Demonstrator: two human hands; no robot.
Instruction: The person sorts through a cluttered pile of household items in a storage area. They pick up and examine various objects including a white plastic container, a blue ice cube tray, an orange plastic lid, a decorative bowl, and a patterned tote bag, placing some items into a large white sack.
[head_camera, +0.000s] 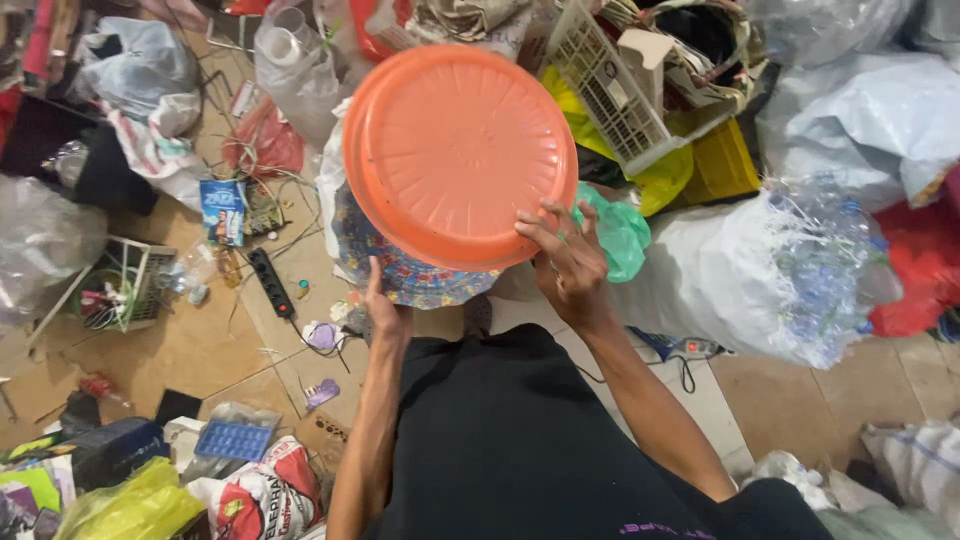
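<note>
Person holds stack of round orange plastic lids (458, 150) up at centre, tilted toward camera. Right hand (568, 262) grips near-right rim, fingers spread over top face. Left hand (385, 315) under near-left edge, closed on rim, w/ patterned blue plate (405, 275) behind stack. Black power strip (271, 282) on floor, left. White sack of clear bottles (790, 270) right.

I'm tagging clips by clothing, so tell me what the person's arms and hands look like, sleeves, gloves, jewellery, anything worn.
Both forearms are bare: no sleeves reach them, and no gloves or watch show. The left hand wears nothing visible. The right hand seems to have a thin ring on one finger, though it is small in the picture. The person wears dark, black clothing.
</note>
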